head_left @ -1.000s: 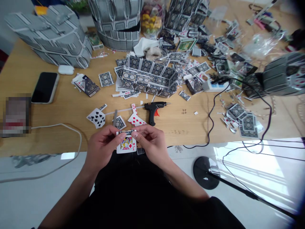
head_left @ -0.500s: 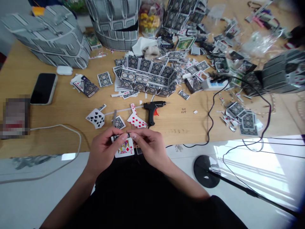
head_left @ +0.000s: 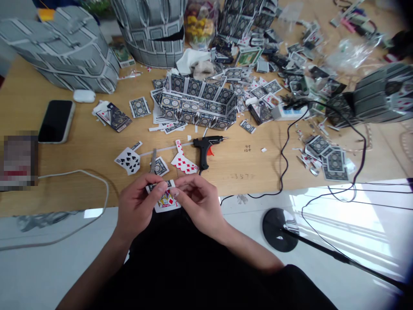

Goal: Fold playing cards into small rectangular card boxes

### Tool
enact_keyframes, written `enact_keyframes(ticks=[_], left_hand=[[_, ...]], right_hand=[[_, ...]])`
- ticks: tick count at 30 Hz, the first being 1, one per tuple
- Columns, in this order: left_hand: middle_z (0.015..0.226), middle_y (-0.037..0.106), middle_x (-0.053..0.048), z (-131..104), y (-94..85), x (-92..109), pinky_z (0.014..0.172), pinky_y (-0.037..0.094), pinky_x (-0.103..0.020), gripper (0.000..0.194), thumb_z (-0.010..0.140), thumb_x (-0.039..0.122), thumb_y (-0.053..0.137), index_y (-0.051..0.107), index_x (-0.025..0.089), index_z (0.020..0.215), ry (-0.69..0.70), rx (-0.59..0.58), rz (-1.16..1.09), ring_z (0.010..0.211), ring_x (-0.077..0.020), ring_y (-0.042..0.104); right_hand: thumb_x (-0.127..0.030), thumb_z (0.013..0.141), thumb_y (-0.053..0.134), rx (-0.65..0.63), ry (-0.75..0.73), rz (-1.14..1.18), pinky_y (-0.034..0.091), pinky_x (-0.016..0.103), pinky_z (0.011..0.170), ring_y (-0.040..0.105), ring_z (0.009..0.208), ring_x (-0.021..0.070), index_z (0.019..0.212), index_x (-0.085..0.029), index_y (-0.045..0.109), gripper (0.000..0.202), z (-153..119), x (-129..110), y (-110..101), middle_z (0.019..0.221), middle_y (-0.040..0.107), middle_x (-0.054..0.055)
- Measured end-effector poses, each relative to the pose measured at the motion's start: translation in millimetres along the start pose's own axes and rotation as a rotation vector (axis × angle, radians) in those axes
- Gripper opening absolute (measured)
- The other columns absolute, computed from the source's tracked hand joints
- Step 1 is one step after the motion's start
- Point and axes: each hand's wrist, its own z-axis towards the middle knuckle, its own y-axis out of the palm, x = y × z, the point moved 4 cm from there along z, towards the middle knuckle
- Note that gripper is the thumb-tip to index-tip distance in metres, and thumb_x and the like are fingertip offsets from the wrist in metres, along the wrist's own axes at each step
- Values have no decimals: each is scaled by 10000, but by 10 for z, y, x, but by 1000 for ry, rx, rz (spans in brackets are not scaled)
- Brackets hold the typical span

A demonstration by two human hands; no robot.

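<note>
White playing card (head_left: 167, 202) sits between my left hand (head_left: 137, 204) and right hand (head_left: 200, 202), thumbs and fingertips pinched on its top strip, seemingly to crease a fold; the glue gun (head_left: 203, 151) lies at its one o'clock, presumably for reach

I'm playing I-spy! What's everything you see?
Jack of diamonds: 1, white, in hands
Glue gun: 1, black, table front
Ten of spades: 1, white, front left
Ten of diamonds: 1, white, beside gun
Phone: 1, black, left
Earbud case: 1, white, left
Card tray: 1, dark, centre
Loose cards: many, dark, right
Power strip: 1, white, right
Large containers: 2, grey, back left
Table: 1, tan, below
Stand base: 1, black, floor
Left hand: 1, bare, on jack
Right hand: 1, bare, on jack
</note>
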Motion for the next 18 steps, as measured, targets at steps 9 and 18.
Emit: enact_keyframes(ticks=[9, 18], left_hand=[[933, 807, 19, -24, 22, 44, 722, 588, -171, 92, 1001, 219, 778, 812, 242, 1083, 60, -2, 15, 788, -110, 735], [1049, 837, 36, -69, 38, 80, 789, 593, -152, 247, 987, 119, 786, 830, 290, 1159, 179, 14, 63, 873, -89, 766]], right_hand=[[-287, 925, 884, 51, -119, -108, 676, 267, 707, 780, 725, 143, 984, -211, 839, 106, -1, -118, -20, 865, 848, 29], [-196, 929, 858, 62, -184, -179, 642, 267, 698, 764, 726, 141, 1015, -216, 871, 90, 10, -178, -55, 874, 844, 35]])
